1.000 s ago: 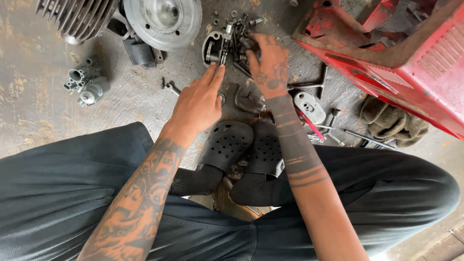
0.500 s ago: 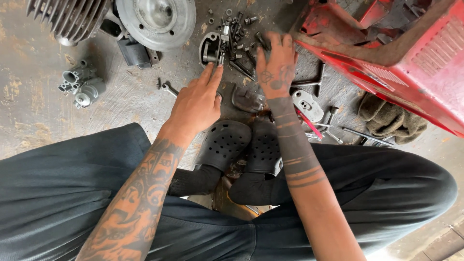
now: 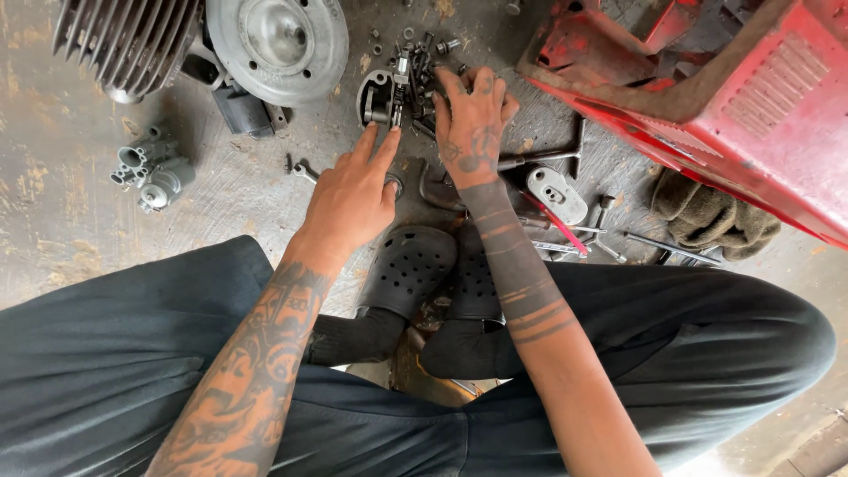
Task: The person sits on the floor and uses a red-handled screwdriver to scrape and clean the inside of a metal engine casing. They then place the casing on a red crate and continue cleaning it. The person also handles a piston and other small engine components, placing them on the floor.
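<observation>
Red machine body (image 3: 707, 97) sits top right and a finned engine cylinder (image 3: 124, 40) top left, all on the bare concrete floor (image 3: 53, 221). Looks like a teardown: right hand (image 3: 473, 119) curls over the small grey carburettor-type part (image 3: 389, 93), pinning it. Left hand (image 3: 353, 190) reaches in, fingers spread, holding nothing. Probably needs a tool next. Part's grimy, with loose bolts beside it.

**A floor-level repair workshop**

Stained concrete floor (image 3: 71, 221) serves as the bench. A finned engine cylinder (image 3: 124, 40) lies at eleven o'clock, a red machine body (image 3: 733, 97) at two, loose bolts (image 3: 415, 40) at twelve, and hand tools (image 3: 565, 230) at three.
</observation>
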